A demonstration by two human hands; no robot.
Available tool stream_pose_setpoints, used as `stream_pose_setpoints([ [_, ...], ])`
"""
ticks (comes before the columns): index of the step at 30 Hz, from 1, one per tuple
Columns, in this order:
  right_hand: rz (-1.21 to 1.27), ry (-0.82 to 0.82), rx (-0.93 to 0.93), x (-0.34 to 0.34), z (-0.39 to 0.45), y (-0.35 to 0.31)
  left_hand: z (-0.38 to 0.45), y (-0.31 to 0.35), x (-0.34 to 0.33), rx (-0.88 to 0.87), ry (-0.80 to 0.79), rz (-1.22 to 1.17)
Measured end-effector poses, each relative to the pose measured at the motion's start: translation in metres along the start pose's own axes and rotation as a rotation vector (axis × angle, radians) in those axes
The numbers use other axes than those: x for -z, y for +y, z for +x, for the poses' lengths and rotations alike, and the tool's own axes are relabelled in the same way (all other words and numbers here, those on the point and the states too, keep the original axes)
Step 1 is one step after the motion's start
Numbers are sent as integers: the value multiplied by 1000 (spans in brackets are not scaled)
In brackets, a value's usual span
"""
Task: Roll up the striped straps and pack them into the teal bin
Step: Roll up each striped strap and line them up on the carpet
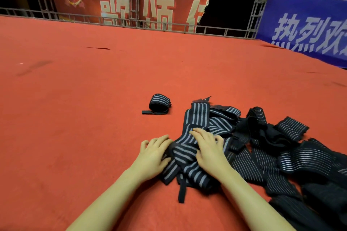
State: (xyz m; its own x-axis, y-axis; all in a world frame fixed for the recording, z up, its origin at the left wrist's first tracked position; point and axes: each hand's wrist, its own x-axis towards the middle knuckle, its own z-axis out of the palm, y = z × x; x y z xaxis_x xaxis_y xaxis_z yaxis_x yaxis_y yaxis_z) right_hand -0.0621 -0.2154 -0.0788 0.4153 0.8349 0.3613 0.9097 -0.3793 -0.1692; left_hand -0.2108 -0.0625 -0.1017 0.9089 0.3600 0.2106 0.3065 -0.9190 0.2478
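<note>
Left hand (153, 153): fingers loosely spread, lying at left edge of strap pile (244, 148), thumb against strap fold; no firm grip visible. Right hand (208, 147): fingers straight, pressing flat on striped strap (185, 153) atop pile. Rolled strap (159, 104) lies apart, beyond hands, loose tail trailing left. All on red surface (75, 118). Red banner (120, 5) behind truss: pale Chinese characters, partly hidden. Blue banner (308, 30) right: "热烈欢", cut off. Teal bin out of view.
</note>
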Motion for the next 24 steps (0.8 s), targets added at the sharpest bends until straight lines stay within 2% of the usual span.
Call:
stream_pose_setpoints([
  [3,103,-109,23,-4,14,-17,-8,-10,-2,44,-93,90],
  [6,-28,-221,-15,-17,20,-24,-8,-14,-5,40,-147,113],
  [11,-139,-205,20,-33,18,-19,-12,-20,-10,-110,118,162],
  [14,-142,-181,59,-39,23,-17,-16,-23,-15,-198,159,76],
  [17,-116,-156,113,-47,23,-20,-24,-23,-22,-208,183,79],
  [19,-160,-66,163,-55,24,-22,-30,-22,-24,-181,199,77],
  [22,-244,217,250,-65,27,-17,-32,-21,-24,-135,203,53],
  [24,-260,305,289,-69,29,-15,-32,-20,-25,-131,194,48],
])
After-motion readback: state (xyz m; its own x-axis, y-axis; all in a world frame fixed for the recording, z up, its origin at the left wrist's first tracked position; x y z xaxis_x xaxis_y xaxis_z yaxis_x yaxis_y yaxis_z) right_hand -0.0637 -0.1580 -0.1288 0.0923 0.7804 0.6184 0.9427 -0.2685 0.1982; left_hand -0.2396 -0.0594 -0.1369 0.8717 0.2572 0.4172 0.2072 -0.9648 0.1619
